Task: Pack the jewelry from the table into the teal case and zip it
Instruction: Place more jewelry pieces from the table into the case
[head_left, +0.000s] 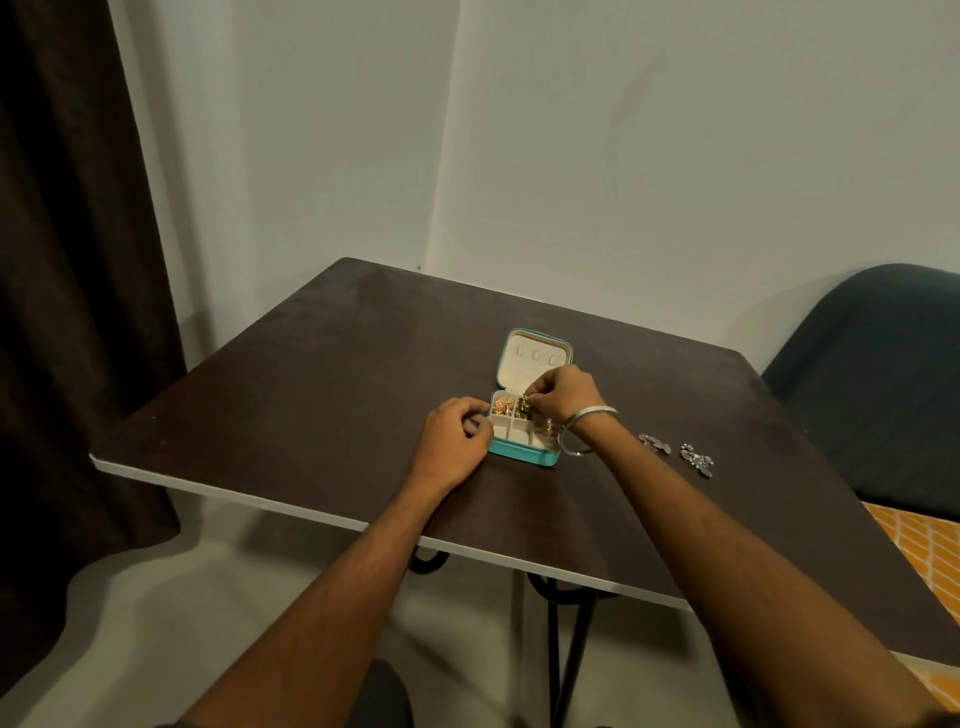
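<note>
Small teal case (524, 455) open on dark table, cream lid upright, gold jewelry (503, 405) in rear compartments, two silver pieces (696, 460) lying well right of it

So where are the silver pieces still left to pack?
The two silver pieces lie on the table on the right of the head view, just beyond the right wrist and right of the teal case.

Dim, warm indoor light, seemingly from overhead; soft shadows under the desk (311, 395). Wide-angle bending curves the frame's edges. Small details look soft, and the dark curtain (62, 260) loses texture.
</note>
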